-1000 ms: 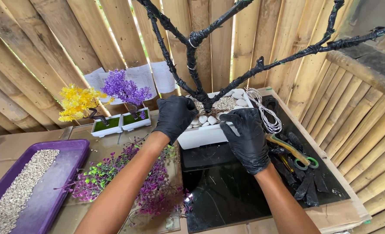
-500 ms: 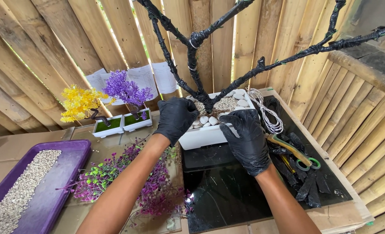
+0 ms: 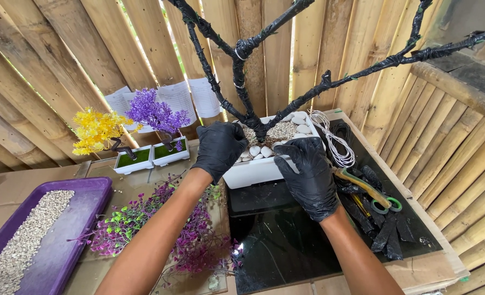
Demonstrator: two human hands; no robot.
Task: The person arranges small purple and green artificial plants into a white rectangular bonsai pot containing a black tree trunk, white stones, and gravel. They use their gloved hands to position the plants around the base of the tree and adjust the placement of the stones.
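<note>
Bamboo slats wall in the corner behind a tabletop [image 3: 286,257] covered partly by a dark glossy sheet and partly by brown cardboard. On the dark sheet stands a white rectangular planter [image 3: 253,173] filled with grit and smooth white pebbles [image 3: 300,124], from which rises a bare branching tree trunk wrapped in black tape [image 3: 242,82].

The left hand [image 3: 219,148], in a black glove, lies curled over the planter's near left rim, its fingers bent down onto the pebbles beside the foot of the trunk; whether it pinches a pebble I cannot tell. The right hand [image 3: 309,173], also in a black glove, closes around the planter's near right corner, thumb on the rim and fingers wrapped down the front wall. The planter thus sits directly under and between both hands.

Just right of the planter lies a coil of white cord [image 3: 335,143], and beyond the right hand are scissors with green and yellow handles [image 3: 374,194] among loose strips of black tape [image 3: 387,232].

Against the back wall lean white paper sheets with fine print [image 3: 190,98], rectangular and upright, behind two small white pots: one with a yellow artificial tree [image 3: 96,131], one with a purple artificial tree [image 3: 156,113]. Sprigs of purple and green artificial foliage [image 3: 144,221] lie under the left forearm. At far left sits a purple plastic tray [image 3: 73,229] holding pale gravel [image 3: 21,246].
</note>
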